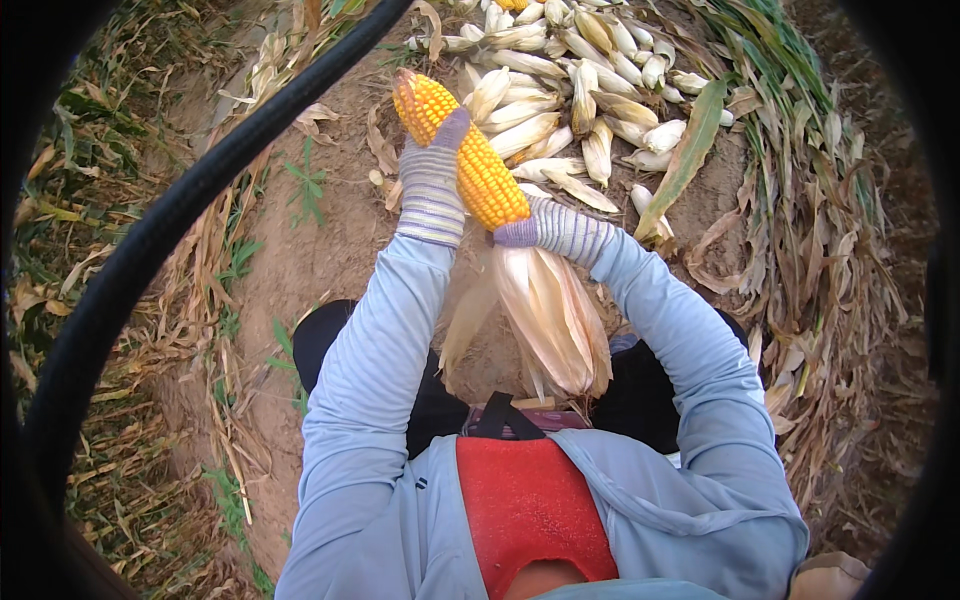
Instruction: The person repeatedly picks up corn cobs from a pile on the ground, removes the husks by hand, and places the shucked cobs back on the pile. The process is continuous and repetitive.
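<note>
A yellow ear of corn (486, 177) slants across the space before me, its kernels bare along most of its length. My left hand (436, 180), in a striped knit glove, grips the cob near its upper end with the thumb laid over the kernels. At the lower end my right hand (559, 229), gloved alike, closes around the base of the ear and its peeled-back husk. The pale dry husk (555, 322) hangs down from there between my knees. The fingers behind the ear are hidden.
A pile of husked-over pale corn ears (570, 82) lies on the bare soil (330, 247) ahead. Dry corn stalks and leaves (802, 202) are heaped at the right, more dry stalks (120, 322) at the left. A dark cable (202, 172) crosses the upper left.
</note>
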Action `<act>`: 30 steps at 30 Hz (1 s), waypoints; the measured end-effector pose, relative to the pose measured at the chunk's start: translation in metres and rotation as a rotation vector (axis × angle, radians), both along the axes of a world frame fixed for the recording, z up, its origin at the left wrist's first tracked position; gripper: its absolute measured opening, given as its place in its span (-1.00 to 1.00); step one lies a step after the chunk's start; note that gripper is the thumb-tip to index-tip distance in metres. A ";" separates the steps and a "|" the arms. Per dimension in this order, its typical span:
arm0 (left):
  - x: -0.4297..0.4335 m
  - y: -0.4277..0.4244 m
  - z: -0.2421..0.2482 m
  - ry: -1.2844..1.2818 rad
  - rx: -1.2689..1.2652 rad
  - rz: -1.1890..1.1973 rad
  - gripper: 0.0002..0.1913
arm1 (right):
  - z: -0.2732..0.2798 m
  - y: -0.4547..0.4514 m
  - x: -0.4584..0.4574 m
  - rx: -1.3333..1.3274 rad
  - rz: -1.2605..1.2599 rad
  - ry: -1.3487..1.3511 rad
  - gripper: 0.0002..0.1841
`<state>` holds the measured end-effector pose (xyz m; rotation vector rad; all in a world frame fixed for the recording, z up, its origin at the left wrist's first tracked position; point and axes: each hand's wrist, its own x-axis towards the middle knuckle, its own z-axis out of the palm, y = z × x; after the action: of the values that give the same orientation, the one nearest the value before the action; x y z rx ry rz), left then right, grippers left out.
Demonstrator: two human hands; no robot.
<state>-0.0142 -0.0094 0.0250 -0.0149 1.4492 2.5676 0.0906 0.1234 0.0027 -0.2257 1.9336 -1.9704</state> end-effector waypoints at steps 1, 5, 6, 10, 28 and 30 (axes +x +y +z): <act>0.001 -0.001 0.002 0.021 -0.028 0.009 -0.33 | 0.004 -0.002 0.002 0.000 0.021 -0.014 -0.40; 0.001 -0.007 0.000 0.086 -0.072 -0.024 -0.39 | 0.029 -0.012 0.005 0.367 0.120 0.005 -0.51; -0.002 -0.006 -0.002 0.097 -0.090 -0.031 -0.42 | 0.024 -0.015 0.002 0.465 0.121 0.100 -0.55; -0.003 0.007 -0.008 0.223 -0.120 -0.104 -0.52 | -0.042 -0.009 -0.016 0.823 0.103 0.326 -0.62; 0.010 0.007 0.028 0.229 0.085 -0.301 -0.46 | 0.001 -0.031 0.006 0.625 -0.277 0.431 -0.62; 0.007 0.005 0.025 0.188 0.117 -0.286 -0.50 | 0.000 -0.032 0.004 0.720 -0.225 0.384 -0.63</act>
<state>-0.0070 -0.0039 0.0495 0.4291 1.2499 2.4618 0.0942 0.0914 0.0032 -0.2008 2.8819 -1.2724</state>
